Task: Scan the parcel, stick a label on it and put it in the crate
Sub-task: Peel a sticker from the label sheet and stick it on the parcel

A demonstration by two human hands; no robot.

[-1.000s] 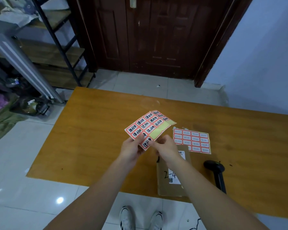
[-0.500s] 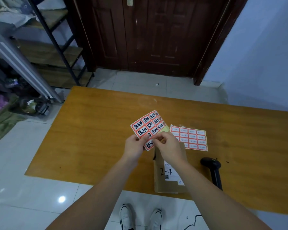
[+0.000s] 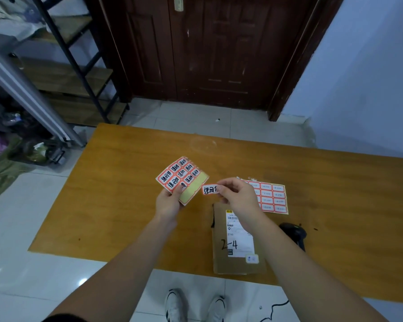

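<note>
Labelling step: my right hand (image 3: 236, 197) pinches one peeled label (image 3: 209, 189), my left hand (image 3: 169, 204) grips the sheet (image 3: 181, 178), parcel (image 3: 237, 240) lies on the counter (image 3: 126, 205) below; next, press label onto parcel.

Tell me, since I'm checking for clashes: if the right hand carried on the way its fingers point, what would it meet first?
Probably the label sheet in the left hand. The right hand points left with a peeled label; only a small gap separates them, though depth is unclear.

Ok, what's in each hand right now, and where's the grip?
Left hand holds the label sheet by its near edge, thumb on top. Right hand pinches one peeled label by its right end.
</note>
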